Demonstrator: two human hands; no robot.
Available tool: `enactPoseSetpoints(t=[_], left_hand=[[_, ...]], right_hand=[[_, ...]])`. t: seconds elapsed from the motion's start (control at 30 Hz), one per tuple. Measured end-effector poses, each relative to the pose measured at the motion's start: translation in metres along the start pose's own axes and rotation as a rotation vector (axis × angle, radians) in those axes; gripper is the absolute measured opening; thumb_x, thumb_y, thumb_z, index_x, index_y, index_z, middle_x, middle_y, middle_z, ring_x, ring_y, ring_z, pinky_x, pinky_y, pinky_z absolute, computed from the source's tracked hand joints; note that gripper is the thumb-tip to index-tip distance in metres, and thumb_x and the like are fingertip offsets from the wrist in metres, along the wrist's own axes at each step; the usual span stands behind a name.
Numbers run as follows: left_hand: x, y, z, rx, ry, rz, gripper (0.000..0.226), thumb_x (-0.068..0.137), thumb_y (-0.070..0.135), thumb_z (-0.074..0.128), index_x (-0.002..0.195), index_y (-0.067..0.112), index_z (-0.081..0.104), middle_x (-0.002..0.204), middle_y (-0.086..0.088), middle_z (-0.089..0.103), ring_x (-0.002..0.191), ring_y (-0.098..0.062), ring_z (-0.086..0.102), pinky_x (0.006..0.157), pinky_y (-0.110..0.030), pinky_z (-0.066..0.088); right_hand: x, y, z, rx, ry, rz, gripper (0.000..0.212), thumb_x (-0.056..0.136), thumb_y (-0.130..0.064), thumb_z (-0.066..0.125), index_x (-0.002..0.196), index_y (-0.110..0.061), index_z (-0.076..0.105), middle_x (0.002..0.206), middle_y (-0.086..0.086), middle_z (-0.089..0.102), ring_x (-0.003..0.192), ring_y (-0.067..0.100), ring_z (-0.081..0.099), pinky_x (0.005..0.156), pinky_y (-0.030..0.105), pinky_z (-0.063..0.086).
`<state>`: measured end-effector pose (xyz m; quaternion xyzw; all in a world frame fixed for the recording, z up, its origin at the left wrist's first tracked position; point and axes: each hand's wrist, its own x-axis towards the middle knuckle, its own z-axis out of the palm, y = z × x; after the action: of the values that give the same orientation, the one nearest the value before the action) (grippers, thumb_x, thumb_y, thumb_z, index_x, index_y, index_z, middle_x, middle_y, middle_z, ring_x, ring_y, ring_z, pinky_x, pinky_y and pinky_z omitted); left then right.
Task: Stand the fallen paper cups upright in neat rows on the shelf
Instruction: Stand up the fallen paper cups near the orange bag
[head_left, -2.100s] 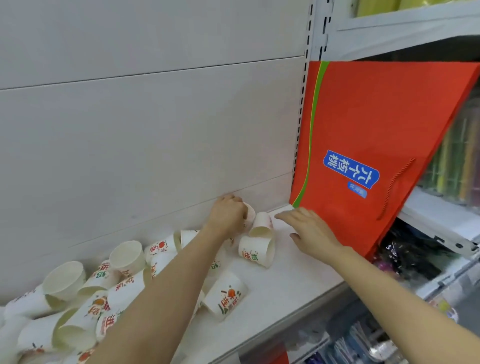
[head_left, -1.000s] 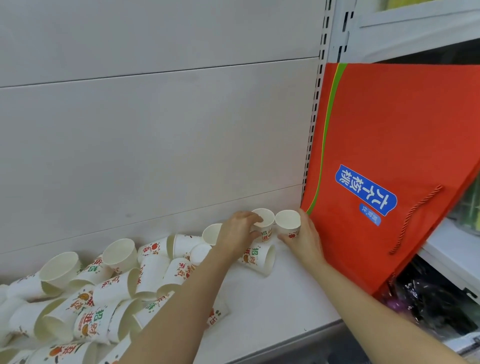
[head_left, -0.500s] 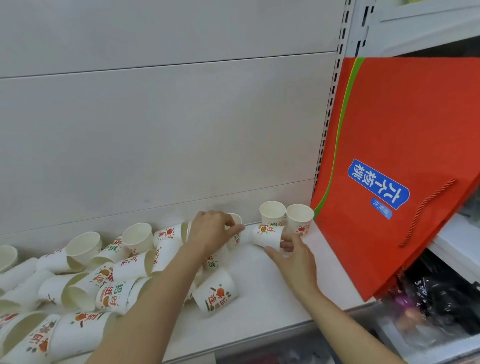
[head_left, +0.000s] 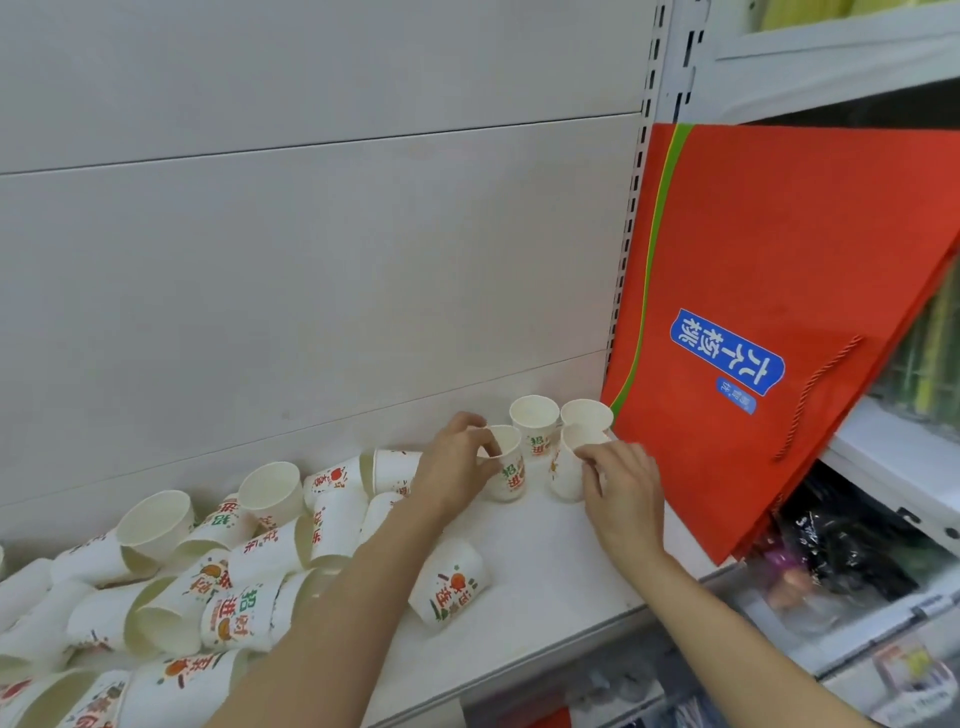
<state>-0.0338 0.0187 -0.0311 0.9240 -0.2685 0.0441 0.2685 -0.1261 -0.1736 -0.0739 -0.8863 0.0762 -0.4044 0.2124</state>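
Note:
Two white printed paper cups stand upright at the back right of the white shelf (head_left: 545, 566): one (head_left: 534, 422) on the left, one (head_left: 587, 414) by the red bag. In front of them my left hand (head_left: 457, 467) grips a third cup (head_left: 509, 467), upright, by its rim and side. My right hand (head_left: 621, 480) holds a fourth cup (head_left: 566, 465), nearly upright, fingers on its rim. A single cup (head_left: 449, 587) lies on its side near the shelf's front. Several more fallen cups (head_left: 218, 561) are heaped at the left.
A large red paper bag (head_left: 769, 312) with a blue label leans against the shelf's right end, close to the standing cups. The grey back panel (head_left: 311, 260) rises behind. Lower shelves with dark packaged goods (head_left: 841, 556) lie to the right.
Both hands have each brought a cup upright in front of the two standing cups. My right hand's cup lay on its side half a second ago; now it stands nearly upright.

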Motion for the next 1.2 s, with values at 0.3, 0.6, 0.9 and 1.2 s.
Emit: enactPoseSetpoints(t=[0.3,0.6,0.9,1.2], left_hand=[[0.003,0.035,0.037,-0.047,-0.028,0.049,0.012,0.085,0.024,0.068,0.095,0.017,0.069,0.132,0.005,0.052,0.11,-0.018,0.057,0.087,-0.032,0.045],[-0.007,0.03,0.02,0.033,-0.042,0.054,0.052,0.088,0.035,0.067,0.137,0.029,0.05,0.148,0.008,0.041,0.129,-0.016,0.045,0.1,-0.033,0.042],[-0.027,-0.01,-0.038,0.492,-0.377,-0.163,0.069,0.078,0.039,0.075,0.14,0.034,0.044,0.141,0.004,0.046,0.129,-0.022,0.042,0.102,-0.037,0.032],[-0.02,-0.02,-0.047,-0.128,0.142,-0.456,0.059,0.068,0.049,0.078,0.11,0.019,0.049,0.099,0.003,0.059,0.088,-0.018,0.06,0.065,-0.029,0.045]], right_hand=[[-0.001,0.022,-0.008,-0.082,-0.003,-0.089,0.022,0.071,0.005,0.075,0.087,-0.009,0.069,0.086,0.005,0.063,0.082,0.027,0.053,0.064,0.035,0.046],[-0.001,0.029,-0.013,-0.051,0.011,-0.186,0.021,0.078,-0.004,0.07,0.099,-0.009,0.071,0.098,0.005,0.066,0.092,0.029,0.056,0.076,0.042,0.049],[-0.034,-0.049,-0.011,0.363,-0.651,-0.09,0.045,0.087,-0.049,0.061,0.128,-0.033,0.054,0.123,-0.016,0.055,0.115,0.002,0.046,0.098,0.021,0.038],[-0.048,-0.088,0.005,0.543,-0.85,0.201,0.061,0.068,-0.051,0.075,0.121,-0.03,0.054,0.113,-0.016,0.059,0.101,-0.002,0.054,0.087,0.016,0.043]])
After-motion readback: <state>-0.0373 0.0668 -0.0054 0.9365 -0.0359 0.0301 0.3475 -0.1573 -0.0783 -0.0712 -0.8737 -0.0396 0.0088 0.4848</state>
